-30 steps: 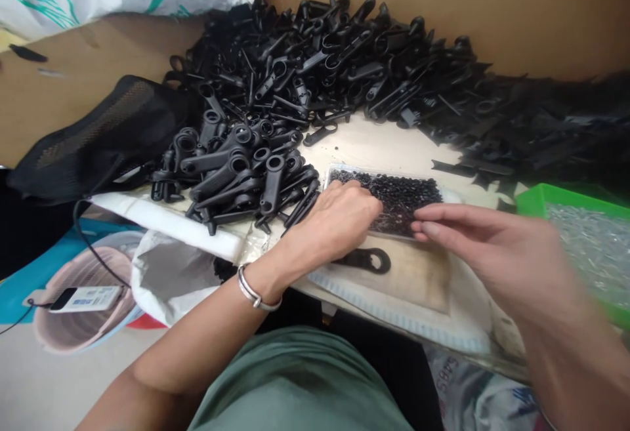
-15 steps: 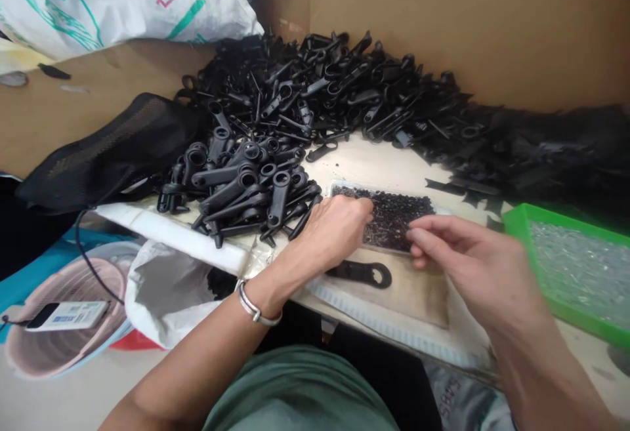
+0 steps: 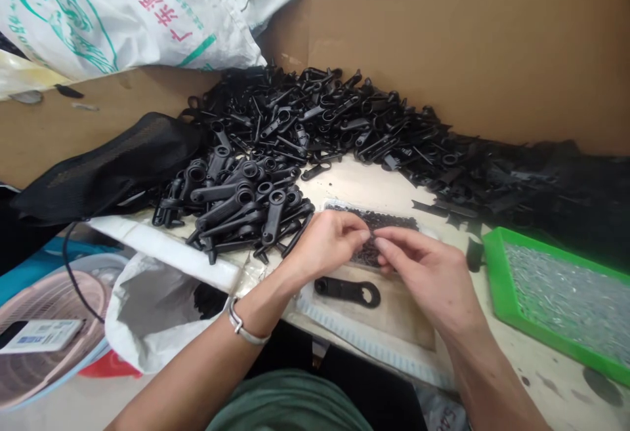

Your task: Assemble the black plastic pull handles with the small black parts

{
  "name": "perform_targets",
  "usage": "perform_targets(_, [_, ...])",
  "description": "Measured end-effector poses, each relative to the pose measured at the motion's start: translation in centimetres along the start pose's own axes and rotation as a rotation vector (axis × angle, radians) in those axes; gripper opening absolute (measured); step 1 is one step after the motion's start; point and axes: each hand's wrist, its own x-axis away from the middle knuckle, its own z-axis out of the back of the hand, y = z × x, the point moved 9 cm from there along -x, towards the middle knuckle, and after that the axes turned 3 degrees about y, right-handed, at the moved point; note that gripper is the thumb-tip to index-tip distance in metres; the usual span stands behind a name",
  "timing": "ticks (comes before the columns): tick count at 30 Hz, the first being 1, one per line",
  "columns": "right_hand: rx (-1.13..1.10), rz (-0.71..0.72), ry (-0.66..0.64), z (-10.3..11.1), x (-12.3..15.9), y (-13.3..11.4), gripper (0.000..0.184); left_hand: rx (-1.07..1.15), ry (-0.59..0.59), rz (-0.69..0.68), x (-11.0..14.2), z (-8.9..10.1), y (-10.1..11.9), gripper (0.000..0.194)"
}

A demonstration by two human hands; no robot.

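My left hand [image 3: 327, 242] and my right hand [image 3: 427, 275] meet fingertip to fingertip over a clear shallow tray of tiny black parts [image 3: 394, 222]. Both pinch together at one spot; whatever is between the fingers is too small to make out. A single flat black plastic lever [image 3: 347, 290] lies on the worn pad just below my hands. A heap of black plastic handles [image 3: 243, 203] sits to the left of my left hand, touching the tray's side.
A larger pile of black plastic parts [image 3: 344, 116] spreads along the cardboard wall [image 3: 467, 37]. A green tray of small metal pieces [image 3: 566, 293] stands at right. A black mesh bag [image 3: 105, 165] lies at left, a white sack [image 3: 123, 11] behind it, a pink fan [image 3: 49, 326] below.
My right hand has moved left across the tray until its fingertips meet my left hand's. The left fingers have lifted off the tray into a pinch. The view has tilted upward.
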Motion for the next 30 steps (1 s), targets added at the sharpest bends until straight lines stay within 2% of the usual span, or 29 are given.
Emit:
perform_targets(3, [-0.159, -0.071, 0.004, 0.2, 0.2, 0.7, 0.024, 0.127, 0.006, 0.046, 0.4, 0.0, 0.1, 0.017])
perform_targets(6, [-0.339, -0.113, 0.006, 0.3, 0.9, 0.9, 0.027, 0.360, 0.012, 0.134, 1.1, -0.2, -0.2, 0.017])
perform_targets(9, [-0.456, -0.119, 0.040, 0.3, 1.7, 0.9, 0.024, 0.605, 0.016, 0.223, 2.1, -0.8, -0.5, 0.020])
perform_targets(11, [-0.488, -0.104, 0.053, 0.2, 2.2, 0.9, 0.021, 0.672, 0.011, 0.240, 2.6, -1.2, -0.4, 0.019])
perform_targets(15, [-0.488, -0.077, 0.085, 0.4, 2.9, 1.2, 0.021, 0.725, 0.014, 0.235, 3.4, -1.8, 0.3, 0.015])
perform_targets(20, [-0.460, -0.068, 0.123, 1.4, 3.9, 1.6, 0.021, 0.683, 0.040, 0.237, 3.8, -2.0, 0.4, 0.022])
perform_targets(25, [-0.301, -0.038, 0.180, 2.3, 4.8, 2.0, 0.026, 0.705, -0.005, 0.241, 4.0, -2.8, 0.5, 0.020])
perform_targets(30, [-0.156, 0.039, 0.268, 3.1, 5.6, 0.8, 0.024, 0.716, 0.006, 0.245, 4.2, -2.9, 0.7, 0.017])
